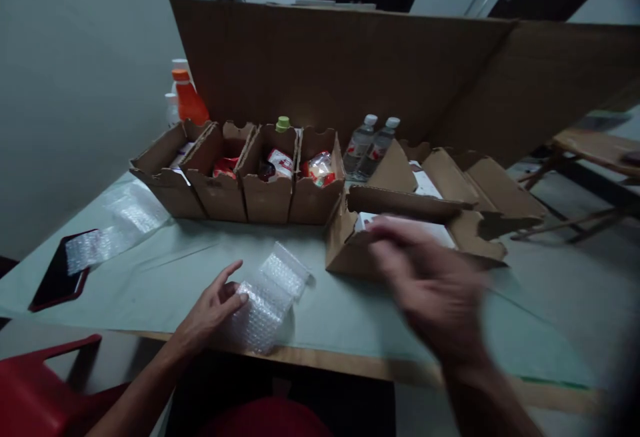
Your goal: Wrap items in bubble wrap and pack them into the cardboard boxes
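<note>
though partly rolled on itself, lies on the green-covered counter close to its front edge: a piece of bubble wrap, just left of centre. likely feather-light, soft and springy, slippery on the covering, prone to unrolling; nothing fragile beyond the bubbles. best taken at the rolled body or pinched at the loose far flap. left hand touching its near left end, grip half apart, thumb and forefinger spread, fingertips resting on the plastic, not clamped round it. right hand blurred, held above the counter in front of an open cardboard box; cannot tell how far apart its grip stands, nothing plainly held. behind, a row of four small cardboard boxes with packets inside, two water bottles, an orange bottle, a tall cardboard sheet. far left, a dark phone partly under another strip of bubble wrap.
</note>
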`<action>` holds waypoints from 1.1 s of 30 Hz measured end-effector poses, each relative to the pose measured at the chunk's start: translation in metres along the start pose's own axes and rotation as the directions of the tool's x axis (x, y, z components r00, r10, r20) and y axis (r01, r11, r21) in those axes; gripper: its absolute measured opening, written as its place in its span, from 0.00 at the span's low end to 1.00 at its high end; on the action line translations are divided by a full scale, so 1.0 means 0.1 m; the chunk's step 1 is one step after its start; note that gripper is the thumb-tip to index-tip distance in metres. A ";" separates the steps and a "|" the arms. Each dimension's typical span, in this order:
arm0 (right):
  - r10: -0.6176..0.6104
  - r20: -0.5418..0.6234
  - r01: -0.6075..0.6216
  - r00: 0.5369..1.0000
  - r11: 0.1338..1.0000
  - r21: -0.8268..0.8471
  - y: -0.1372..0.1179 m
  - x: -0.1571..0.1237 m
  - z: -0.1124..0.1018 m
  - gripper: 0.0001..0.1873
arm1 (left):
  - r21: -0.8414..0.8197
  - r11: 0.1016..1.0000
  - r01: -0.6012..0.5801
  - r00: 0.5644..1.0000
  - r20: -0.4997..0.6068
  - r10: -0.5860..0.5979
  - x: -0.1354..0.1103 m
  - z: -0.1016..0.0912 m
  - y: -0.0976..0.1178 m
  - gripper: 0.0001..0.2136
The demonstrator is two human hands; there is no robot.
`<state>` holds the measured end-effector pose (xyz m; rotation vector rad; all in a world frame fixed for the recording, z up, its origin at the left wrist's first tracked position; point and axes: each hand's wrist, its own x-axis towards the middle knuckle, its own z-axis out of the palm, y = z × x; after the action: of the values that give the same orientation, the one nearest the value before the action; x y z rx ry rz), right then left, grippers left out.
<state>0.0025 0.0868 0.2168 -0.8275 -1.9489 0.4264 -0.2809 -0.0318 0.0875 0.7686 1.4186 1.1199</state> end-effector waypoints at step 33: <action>-0.057 0.248 0.167 0.967 0.879 -0.447 0.41 -1.18 0.83 0.13 | 0.784 -0.027 -0.620 0.716 0.579 0.389 0.06 0.05 -0.07 0.20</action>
<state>-0.0159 0.0371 0.0765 -0.9909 -2.3481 -0.0313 -0.2765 -0.0276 0.0786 2.5059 1.6194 0.3897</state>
